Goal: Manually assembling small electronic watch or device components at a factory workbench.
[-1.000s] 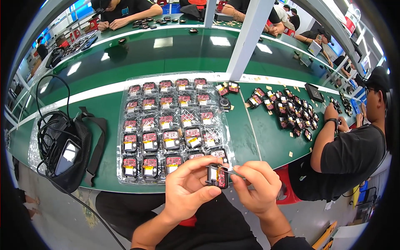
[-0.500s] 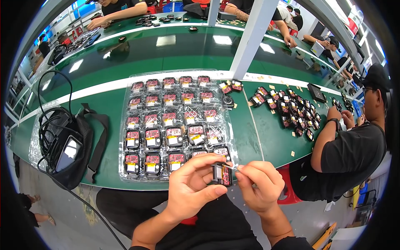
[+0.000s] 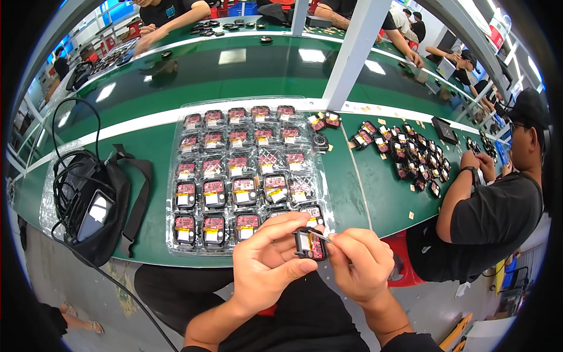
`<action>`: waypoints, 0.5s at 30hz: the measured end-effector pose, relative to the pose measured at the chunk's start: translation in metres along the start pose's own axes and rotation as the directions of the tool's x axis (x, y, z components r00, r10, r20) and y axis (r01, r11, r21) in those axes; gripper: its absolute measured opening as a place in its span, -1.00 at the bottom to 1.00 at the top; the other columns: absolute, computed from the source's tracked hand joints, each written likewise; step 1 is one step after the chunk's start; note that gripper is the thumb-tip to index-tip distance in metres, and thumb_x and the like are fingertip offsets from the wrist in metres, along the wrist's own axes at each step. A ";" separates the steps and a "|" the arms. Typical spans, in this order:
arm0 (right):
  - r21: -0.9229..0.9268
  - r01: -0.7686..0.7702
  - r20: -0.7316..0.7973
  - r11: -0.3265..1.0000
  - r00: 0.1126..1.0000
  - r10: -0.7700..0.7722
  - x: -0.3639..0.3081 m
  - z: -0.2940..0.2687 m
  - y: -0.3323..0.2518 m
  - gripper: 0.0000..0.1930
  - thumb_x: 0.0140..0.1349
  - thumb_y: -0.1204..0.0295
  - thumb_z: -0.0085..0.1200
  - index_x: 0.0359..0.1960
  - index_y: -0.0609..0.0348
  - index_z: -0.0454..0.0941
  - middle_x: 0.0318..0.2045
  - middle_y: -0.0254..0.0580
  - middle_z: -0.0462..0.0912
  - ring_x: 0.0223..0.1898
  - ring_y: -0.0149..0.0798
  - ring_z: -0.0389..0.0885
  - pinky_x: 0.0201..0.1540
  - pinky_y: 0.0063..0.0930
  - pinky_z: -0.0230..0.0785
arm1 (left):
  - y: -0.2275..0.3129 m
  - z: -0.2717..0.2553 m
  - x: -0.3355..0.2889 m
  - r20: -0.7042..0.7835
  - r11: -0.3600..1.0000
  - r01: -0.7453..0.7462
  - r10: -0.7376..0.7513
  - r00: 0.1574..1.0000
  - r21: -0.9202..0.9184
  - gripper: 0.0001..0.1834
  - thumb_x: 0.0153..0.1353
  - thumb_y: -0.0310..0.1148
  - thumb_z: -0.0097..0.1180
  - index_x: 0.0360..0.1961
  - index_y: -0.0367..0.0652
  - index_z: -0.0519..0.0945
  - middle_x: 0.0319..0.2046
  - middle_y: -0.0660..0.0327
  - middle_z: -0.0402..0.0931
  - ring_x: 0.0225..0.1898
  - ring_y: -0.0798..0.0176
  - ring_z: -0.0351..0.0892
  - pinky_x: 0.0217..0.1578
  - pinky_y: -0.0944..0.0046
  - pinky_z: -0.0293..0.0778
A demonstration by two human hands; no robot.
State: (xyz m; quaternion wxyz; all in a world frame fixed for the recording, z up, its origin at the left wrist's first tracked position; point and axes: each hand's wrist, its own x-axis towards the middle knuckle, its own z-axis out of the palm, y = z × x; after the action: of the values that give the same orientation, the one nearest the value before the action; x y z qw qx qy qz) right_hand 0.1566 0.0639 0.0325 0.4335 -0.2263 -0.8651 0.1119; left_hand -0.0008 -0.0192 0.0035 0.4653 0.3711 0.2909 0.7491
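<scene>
My left hand (image 3: 258, 270) grips an opened black smartwatch case (image 3: 311, 245) by its edges, above my lap at the bench's front edge. A red circuit board and a pale part show inside the case. Pinched in the fingers of my right hand (image 3: 365, 265) is a thin metal tool, like tweezers (image 3: 322, 237), its tip at the upper inside of the case. Just beyond both hands lies a clear plastic tray (image 3: 172, 226) of similar open cases with red boards and yellow-taped pale parts. My left fingers partly cover its near right corner.
Left of the tray sits a black mesh bag (image 3: 117, 205) with coiled cables and a dark device. A pile of cases (image 3: 413, 152) lies to the right, beside a seated co-worker (image 3: 492, 205). A white post (image 3: 355, 56) rises behind the tray, near a green conveyor belt (image 3: 205, 76).
The case in my left hand has turned, so more of its inside faces me. Both hands have shifted slightly left. Across the belt, a co-worker's arm has moved.
</scene>
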 end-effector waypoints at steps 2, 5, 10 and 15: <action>-0.003 0.013 0.009 1.000 1.000 -0.013 0.000 0.000 0.000 -0.82 0.05 0.60 0.36 -0.29 0.27 0.66 -0.42 -0.17 0.65 -0.55 -0.23 0.64 -0.55 -0.44 0.46 | 0.001 -0.001 0.000 0.002 1.000 -0.006 0.006 1.000 0.009 -0.40 0.11 -0.70 0.34 0.20 -0.47 0.44 0.27 -0.07 0.31 0.24 -0.05 0.49 0.23 0.03 0.52; -0.002 0.019 0.021 1.000 1.000 -0.019 -0.001 -0.001 -0.001 -0.82 0.05 0.60 0.36 -0.29 0.26 0.66 -0.41 -0.17 0.66 -0.54 -0.23 0.64 -0.55 -0.44 0.45 | 0.001 -0.002 -0.001 -0.014 1.000 0.019 -0.019 1.000 0.003 -0.38 0.10 -0.68 0.37 0.21 -0.47 0.44 0.27 -0.06 0.31 0.23 -0.03 0.49 0.24 0.04 0.51; 0.065 -0.078 -0.009 0.995 0.997 0.079 -0.005 -0.002 -0.002 -0.84 0.06 0.58 0.36 -0.30 0.24 0.67 -0.41 -0.18 0.66 -0.54 -0.26 0.64 -0.55 -0.46 0.44 | 0.003 -0.002 -0.001 0.014 0.999 0.018 -0.017 1.000 -0.039 -0.37 0.10 -0.64 0.40 0.21 -0.45 0.44 0.28 -0.03 0.27 0.23 0.04 0.48 0.24 0.06 0.49; 0.137 -0.145 0.051 0.980 0.989 0.139 -0.001 -0.008 -0.001 -0.85 0.07 0.58 0.34 -0.31 0.22 0.66 -0.42 -0.18 0.66 -0.54 -0.27 0.64 -0.55 -0.47 0.44 | 0.001 -0.003 0.000 0.041 0.999 0.003 -0.001 0.999 -0.043 -0.37 0.09 -0.65 0.40 0.21 -0.44 0.45 0.28 -0.03 0.26 0.24 0.07 0.46 0.23 0.08 0.50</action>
State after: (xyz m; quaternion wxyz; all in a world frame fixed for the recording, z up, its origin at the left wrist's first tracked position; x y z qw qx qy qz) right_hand 0.1634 0.0629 0.0369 0.4212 -0.2541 -0.8454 0.2079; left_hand -0.0040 -0.0195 0.0021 0.4798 0.3761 0.2656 0.7469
